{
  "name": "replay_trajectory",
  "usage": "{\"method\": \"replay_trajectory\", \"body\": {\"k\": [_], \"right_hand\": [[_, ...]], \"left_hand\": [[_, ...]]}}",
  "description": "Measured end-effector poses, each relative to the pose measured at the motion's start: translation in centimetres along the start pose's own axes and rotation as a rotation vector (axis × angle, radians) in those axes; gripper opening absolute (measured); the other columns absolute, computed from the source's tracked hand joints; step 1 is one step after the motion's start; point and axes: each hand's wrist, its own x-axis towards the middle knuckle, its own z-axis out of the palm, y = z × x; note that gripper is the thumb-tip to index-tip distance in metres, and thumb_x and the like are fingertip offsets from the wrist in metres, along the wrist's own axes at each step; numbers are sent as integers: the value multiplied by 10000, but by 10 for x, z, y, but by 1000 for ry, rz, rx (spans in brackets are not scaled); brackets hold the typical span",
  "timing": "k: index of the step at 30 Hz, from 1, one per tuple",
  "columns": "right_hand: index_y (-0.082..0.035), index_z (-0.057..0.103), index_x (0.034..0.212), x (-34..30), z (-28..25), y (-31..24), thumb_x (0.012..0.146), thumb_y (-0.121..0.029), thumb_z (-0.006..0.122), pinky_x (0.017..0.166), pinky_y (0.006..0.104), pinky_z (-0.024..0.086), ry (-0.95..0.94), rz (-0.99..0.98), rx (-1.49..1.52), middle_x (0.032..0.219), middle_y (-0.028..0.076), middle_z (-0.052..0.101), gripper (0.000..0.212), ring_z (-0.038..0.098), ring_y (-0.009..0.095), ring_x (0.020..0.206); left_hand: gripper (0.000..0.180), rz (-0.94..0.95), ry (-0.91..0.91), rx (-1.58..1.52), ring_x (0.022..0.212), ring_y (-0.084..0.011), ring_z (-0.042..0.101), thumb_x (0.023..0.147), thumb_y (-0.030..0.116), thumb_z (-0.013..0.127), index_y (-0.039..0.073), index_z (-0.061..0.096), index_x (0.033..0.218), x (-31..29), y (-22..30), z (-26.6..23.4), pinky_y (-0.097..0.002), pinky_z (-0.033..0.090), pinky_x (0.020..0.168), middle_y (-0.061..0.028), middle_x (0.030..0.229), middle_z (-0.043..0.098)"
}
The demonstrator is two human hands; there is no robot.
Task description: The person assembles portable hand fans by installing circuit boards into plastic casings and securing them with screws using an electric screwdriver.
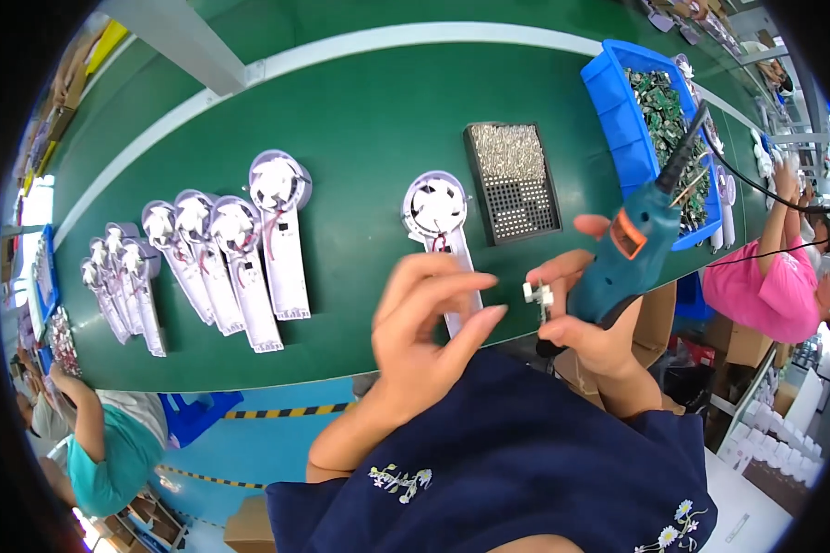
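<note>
Fan body (436,217), opened to show its white blades and a red wire, lay on the green surface (369,101) at twelve o'clock from the left hand (420,336). That hand's grip was spread, thumb and fingers apart with nothing between them, and it covered much of the handle; whether it touched the shell could not be told. A careless brush there might have turned the shell or snagged the wire. Between two and three o'clock, the right hand (590,339) pinched a small white part (540,296) by its fingertips while also carrying a teal driver (609,272) in the palm. Sharing one grip looked the chief risk: the tool's weight could have loosened the pinch and dropped the part, or a squeeze could have tilted it.

Around these, between nine and ten o'clock, sat a far cluster of fan bodies (148,309), then four nearer ones (249,286) at ten, clear of the hands. At one o'clock stood a black tray (507,201) partly filled with small metal pieces. Farther out, between one and two, a blue bin (615,115) held green circuit boards (655,106). The driver's black cord (680,166) crossed in front of it, hindering a reach inside and liable to catch on its rim.
</note>
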Motion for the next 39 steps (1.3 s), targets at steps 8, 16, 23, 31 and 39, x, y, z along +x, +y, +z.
{"method": "replay_trajectory", "body": {"k": [8,16,23,31,39], "right_hand": [[0,407,1364,26,16,-4,760,34,781,564,205,416,-76,336,-458,1132,141,674,711,512,35,616],[-25,517,1209,36,14,4,779,-27,782,642,220,452,-176,175,-803,1086,34,704,505,549,55,702],[-25,508,1174,40,5,6,785,-34,781,737,252,482,-198,245,-841,1090,49,710,475,609,91,823],[-10,457,1340,37,-1,4,748,-81,822,847,342,542,-182,317,-849,1097,158,662,699,694,295,1010],[25,470,1310,49,25,11,759,-98,835,838,307,520,-308,50,-899,1088,144,667,673,674,203,961]], "left_hand": [[522,-29,-194,659,904,-250,563,740,-40,739,74,644,1241,2,-17,-39,-329,483,787,-116,1060,519],[476,8,-173,605,780,-241,552,737,13,748,115,633,1187,20,-22,-27,-358,479,645,-86,968,468],[366,-34,-115,716,782,-229,557,737,16,726,122,682,1085,21,-23,-14,-352,487,633,-75,949,459],[238,8,29,575,748,-222,590,758,-34,706,65,683,973,12,-41,-11,-332,499,625,-78,964,511],[109,-174,197,337,741,-161,618,868,-45,670,-14,623,961,11,-39,-17,-267,505,653,-98,935,613]]}}
